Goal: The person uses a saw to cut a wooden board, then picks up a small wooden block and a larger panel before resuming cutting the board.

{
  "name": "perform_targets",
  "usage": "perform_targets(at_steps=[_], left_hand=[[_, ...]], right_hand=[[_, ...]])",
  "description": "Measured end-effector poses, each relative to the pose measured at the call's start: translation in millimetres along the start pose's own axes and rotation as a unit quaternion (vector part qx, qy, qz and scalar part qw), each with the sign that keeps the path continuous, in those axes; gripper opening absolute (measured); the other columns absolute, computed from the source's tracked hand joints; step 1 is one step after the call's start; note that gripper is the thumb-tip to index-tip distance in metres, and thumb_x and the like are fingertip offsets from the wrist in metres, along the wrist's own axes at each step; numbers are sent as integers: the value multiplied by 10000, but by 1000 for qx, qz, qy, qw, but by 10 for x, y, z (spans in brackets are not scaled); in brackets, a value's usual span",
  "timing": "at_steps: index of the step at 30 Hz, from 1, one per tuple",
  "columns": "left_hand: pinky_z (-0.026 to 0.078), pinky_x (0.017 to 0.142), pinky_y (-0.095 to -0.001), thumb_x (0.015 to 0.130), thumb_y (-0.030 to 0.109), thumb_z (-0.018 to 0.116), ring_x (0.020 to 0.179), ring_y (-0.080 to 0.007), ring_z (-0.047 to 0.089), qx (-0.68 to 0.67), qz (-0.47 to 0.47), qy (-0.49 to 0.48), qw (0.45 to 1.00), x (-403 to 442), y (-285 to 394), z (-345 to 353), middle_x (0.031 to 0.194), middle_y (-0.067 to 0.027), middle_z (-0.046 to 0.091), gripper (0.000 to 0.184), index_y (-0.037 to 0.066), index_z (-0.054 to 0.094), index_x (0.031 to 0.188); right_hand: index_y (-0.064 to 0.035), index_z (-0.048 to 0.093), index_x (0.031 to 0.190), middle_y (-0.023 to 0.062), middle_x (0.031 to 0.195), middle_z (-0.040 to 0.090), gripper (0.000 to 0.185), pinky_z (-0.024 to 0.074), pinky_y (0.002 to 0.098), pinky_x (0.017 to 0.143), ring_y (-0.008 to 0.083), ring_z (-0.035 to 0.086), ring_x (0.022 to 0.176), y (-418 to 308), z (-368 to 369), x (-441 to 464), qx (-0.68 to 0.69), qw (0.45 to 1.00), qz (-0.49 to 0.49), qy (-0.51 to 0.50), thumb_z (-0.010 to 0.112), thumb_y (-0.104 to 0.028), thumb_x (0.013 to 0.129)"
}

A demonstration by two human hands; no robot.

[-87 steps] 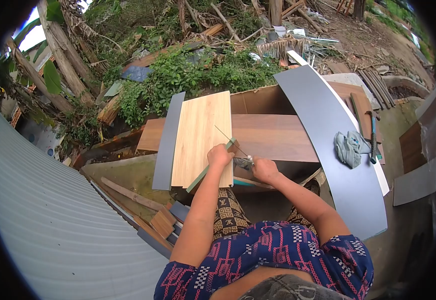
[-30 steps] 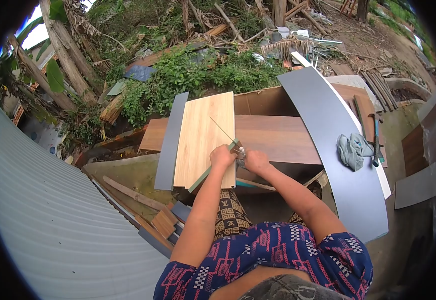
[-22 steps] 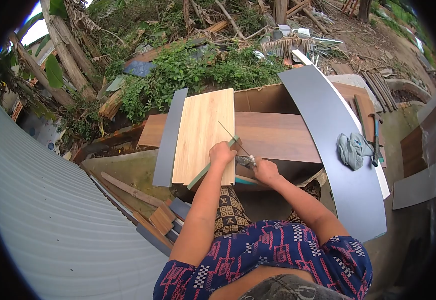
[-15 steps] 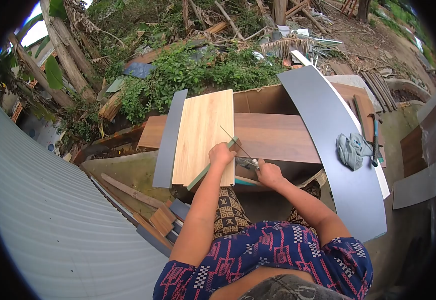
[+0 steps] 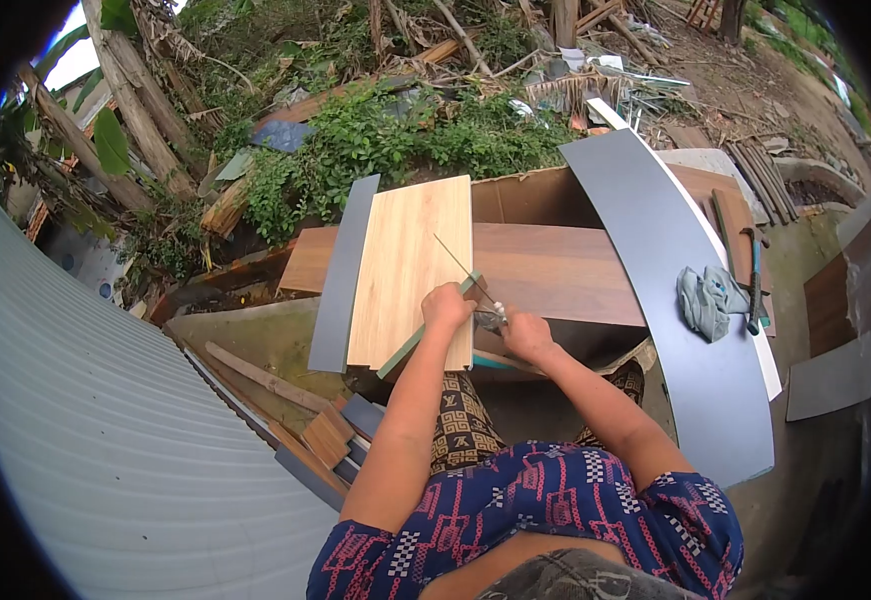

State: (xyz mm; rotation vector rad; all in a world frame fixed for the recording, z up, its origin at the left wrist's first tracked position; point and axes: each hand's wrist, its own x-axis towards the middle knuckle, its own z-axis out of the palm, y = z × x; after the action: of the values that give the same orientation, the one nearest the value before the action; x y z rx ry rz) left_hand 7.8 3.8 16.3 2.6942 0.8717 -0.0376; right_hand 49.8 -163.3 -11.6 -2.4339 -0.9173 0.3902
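My left hand (image 5: 447, 308) is closed over a narrow green-edged strip (image 5: 402, 351), pressing it slantwise on a light wood-grain plank (image 5: 401, 250). In my right hand (image 5: 527, 335) is the handle of a thin-bladed hand saw (image 5: 460, 262), seen almost edge-on. Its blade crosses the strip's far end just beyond my left fingers and points up and left over the plank. Whether the teeth are in the strip cannot be made out. Under the light plank lies a long brown plank (image 5: 551, 270), running crosswise.
A grey plank (image 5: 344, 275) lies left of the light one, and a wide grey panel (image 5: 646, 225) slopes down at right. On that panel are a grey cloth (image 5: 704, 302) and a hammer (image 5: 755, 280). Offcuts (image 5: 327, 437) lie at lower left, beside a corrugated sheet (image 5: 126, 420).
My right hand has drawn slightly left and up, and the saw blade reaches farther over the light plank. My left hand keeps its hold on the strip.
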Motion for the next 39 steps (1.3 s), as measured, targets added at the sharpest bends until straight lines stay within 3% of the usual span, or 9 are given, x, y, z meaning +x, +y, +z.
perform_targets(at_steps=[8,19,29,39], left_hand=[[492,814,-388,671,334,723,922,-301,633,-10,8,-8,1000,13,-26,-23,933,-167,664,391,40,667,924],[484,795,-386,655,377,733,906,-298,633,-19,-3,-8,1000,46,-53,23,915,-164,665,419,44,670,903],[490,822,-376,671,352,737,936,-297,630,-12,-10,-31,999,50,-39,-56,953,-174,662,415,44,671,942],[489,802,-385,673,340,733,903,-301,635,-11,1,-4,1000,-7,-2,-15,909,-169,665,390,44,666,916]], right_hand=[[15,517,983,238,808,638,255,491,491,726,398,630,790,179,-59,-261,-19,1000,-7,-7,531,-159,796],[6,568,940,239,855,638,216,491,484,746,391,626,842,-125,-5,366,-11,999,-29,9,523,-151,799],[3,525,924,230,781,628,245,477,512,696,410,615,777,236,28,-231,-15,1000,-18,5,562,-218,827],[13,561,954,243,845,638,221,496,484,735,395,629,830,-81,-40,307,-12,999,-44,7,499,-122,789]])
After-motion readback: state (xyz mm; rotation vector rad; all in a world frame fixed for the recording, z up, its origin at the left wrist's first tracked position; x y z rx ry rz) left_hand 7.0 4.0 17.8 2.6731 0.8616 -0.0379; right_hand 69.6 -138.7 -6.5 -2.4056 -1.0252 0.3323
